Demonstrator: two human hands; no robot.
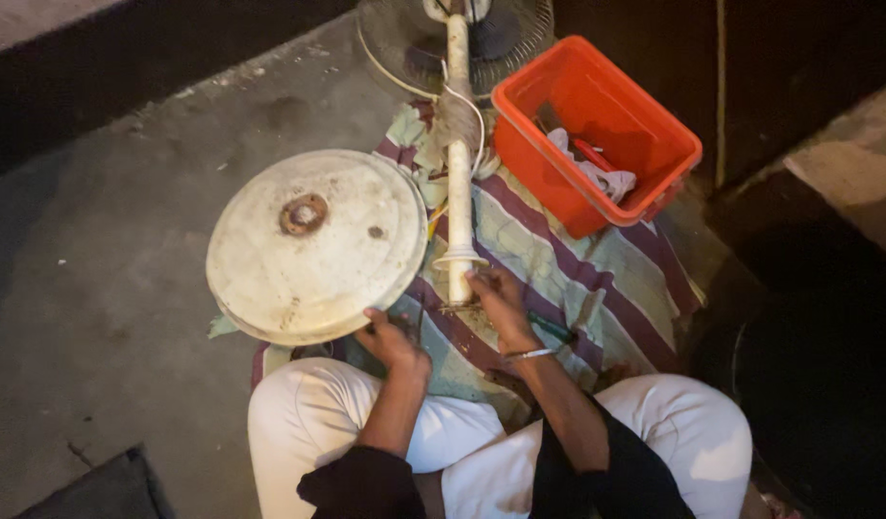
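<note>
A round off-white fan base with a rusty hub at its middle stands tilted on the striped cloth. My left hand grips its lower rim. A white fan stand pole lies along the cloth, running from my hands up to the fan head. My right hand is closed on the pole's lower end, just below its flared collar. A thin bangle circles that wrist.
An orange plastic bin holding a rag and tools sits at the upper right. A wire fan guard lies at the top. A tool rests on the cloth by my right hand. Bare concrete floor spreads left.
</note>
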